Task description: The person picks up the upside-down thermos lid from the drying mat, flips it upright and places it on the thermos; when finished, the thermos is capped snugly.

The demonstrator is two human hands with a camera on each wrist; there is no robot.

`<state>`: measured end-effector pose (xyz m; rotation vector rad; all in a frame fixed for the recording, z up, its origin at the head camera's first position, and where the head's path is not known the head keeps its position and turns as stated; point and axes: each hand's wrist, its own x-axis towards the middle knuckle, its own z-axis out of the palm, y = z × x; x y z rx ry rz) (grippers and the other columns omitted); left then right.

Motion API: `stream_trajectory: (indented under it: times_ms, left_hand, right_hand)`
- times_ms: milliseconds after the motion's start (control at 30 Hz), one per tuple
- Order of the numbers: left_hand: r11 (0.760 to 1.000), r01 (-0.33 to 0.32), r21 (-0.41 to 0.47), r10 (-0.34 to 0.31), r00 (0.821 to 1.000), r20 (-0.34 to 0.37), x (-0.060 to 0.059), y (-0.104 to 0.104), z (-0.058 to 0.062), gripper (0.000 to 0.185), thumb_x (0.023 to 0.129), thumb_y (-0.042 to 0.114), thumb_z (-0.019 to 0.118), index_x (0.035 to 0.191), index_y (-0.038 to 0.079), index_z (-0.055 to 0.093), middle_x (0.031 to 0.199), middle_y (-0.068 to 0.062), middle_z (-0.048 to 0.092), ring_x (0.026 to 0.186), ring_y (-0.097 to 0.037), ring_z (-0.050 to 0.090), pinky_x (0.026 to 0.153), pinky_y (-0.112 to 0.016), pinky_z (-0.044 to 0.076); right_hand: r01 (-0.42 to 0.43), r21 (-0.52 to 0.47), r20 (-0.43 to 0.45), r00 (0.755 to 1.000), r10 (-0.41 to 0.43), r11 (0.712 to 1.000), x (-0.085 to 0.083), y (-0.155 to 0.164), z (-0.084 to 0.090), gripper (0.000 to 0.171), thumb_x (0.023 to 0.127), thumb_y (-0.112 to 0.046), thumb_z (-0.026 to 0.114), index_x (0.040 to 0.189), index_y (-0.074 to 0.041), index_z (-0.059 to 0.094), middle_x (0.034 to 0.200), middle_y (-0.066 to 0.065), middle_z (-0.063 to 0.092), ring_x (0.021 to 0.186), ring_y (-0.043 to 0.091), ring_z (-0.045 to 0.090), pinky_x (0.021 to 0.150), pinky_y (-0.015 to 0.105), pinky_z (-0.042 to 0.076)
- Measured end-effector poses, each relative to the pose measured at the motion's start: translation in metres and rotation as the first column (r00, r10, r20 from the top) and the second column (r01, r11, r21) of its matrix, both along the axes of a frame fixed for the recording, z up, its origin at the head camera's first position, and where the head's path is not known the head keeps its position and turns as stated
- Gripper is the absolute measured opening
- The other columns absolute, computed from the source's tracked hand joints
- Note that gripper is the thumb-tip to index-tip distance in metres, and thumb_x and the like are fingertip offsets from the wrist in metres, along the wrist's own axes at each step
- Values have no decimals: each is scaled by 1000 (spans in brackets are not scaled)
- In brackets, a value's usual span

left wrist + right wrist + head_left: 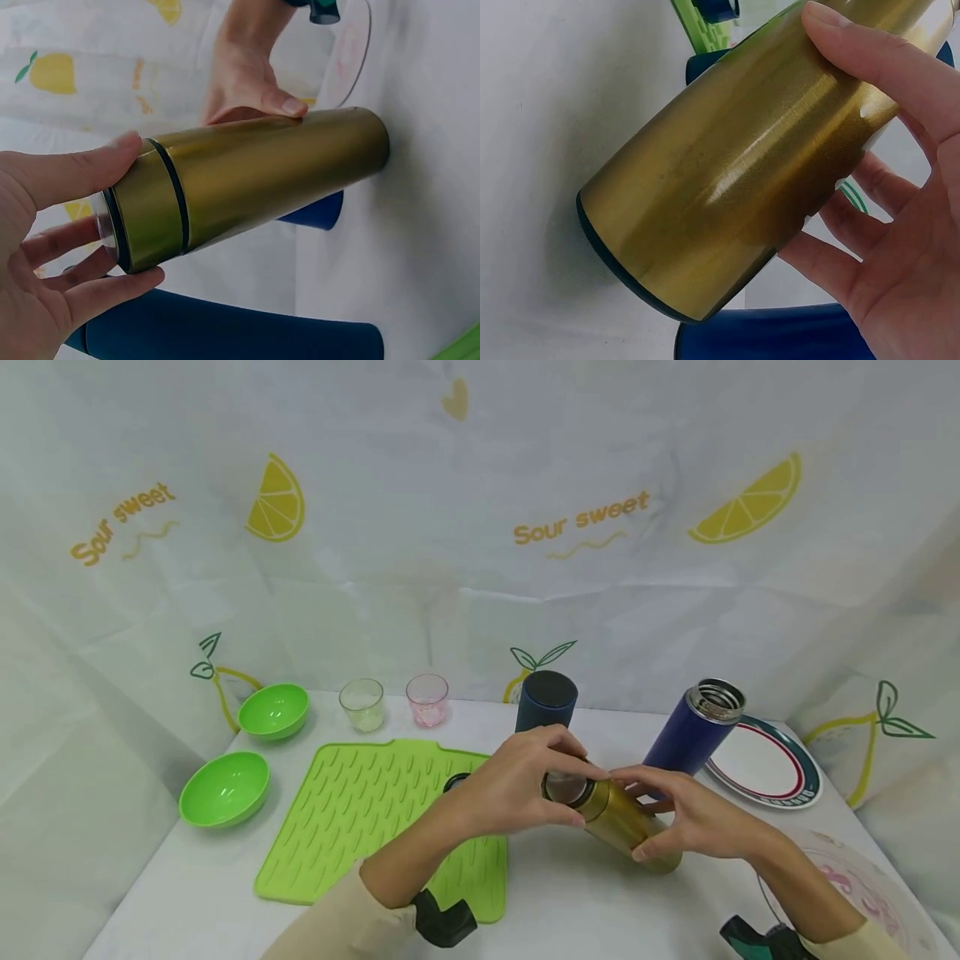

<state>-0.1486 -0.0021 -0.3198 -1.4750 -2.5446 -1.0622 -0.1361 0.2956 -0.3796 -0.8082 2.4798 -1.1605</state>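
Gold flask (pixel 621 817): tilted, right of the green mat (pixel 360 814), near side of the blue bottle (pixel 681 739).
Left hand (pixel 527 781): partly closed, thumb and fingers gripping the cap (pixel 154 206).
Right hand (pixel 699 814): curved round the flask, holding it.
Handling: smooth metal probably slips; firm right hold, left fingers square on cap, should steady it.

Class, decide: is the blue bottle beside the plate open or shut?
Open: the head view shows the blue bottle with its metal mouth uncovered.
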Motion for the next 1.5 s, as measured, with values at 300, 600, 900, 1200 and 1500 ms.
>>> stream_trajectory:
  times_ms: [300, 600, 900, 1200, 1500]
  left_hand:
    - [998, 60, -23, -61, 996, -68, -3, -3, -2, 46, 79, 26, 89, 123, 22, 76, 128, -1, 66, 121, -14, 59, 97, -19, 48]
    - [997, 77, -16, -78, 994, -77, -3, -4, -3, 46, 79, 25, 89, 122, 21, 76, 130, -3, 65, 122, -16, 59, 99, -21, 49]
    - [998, 58, -8, -59, 997, -59, -1, -5, -6, 49, 80, 26, 88, 127, 22, 74, 132, -3, 64, 125, -17, 58, 103, -25, 50]
    - [998, 33, 56, -29, 997, -78, 1, -21, -1, 56, 80, 30, 88, 132, 21, 70, 136, -2, 62, 128, -16, 58, 105, -27, 52]
    - [982, -145, 119, 144, 989, 17, -5, -75, 1, 42, 81, 28, 87, 120, 18, 75, 119, 5, 72, 116, -11, 66, 99, -28, 57]
  right_hand:
    - [-16, 7, -26, 1000, 17, 1000, -2, 2, -2, 77, 76, -23, 90, 144, -21, 52, 139, 7, 62, 120, -5, 59, 92, 22, 57]
    - [-16, 7, -19, 1000, 16, 1000, -2, 2, -3, 78, 76, -23, 90, 144, -21, 52, 139, 7, 63, 119, -3, 60, 93, 22, 57]
    - [-7, 0, -21, 1000, 7, 1000, 0, 1, -2, 77, 76, -22, 89, 144, -22, 53, 138, 5, 63, 119, -3, 60, 93, 22, 57]
    - [32, -28, -53, 998, -33, 999, 3, -2, 1, 73, 78, -21, 88, 143, -21, 54, 134, -4, 63, 120, -6, 58, 93, 21, 56]
    - [212, -177, -109, 966, -233, 961, 8, -8, -6, 87, 76, -7, 88, 148, -8, 41, 133, -21, 55, 119, -14, 55, 96, 13, 52]
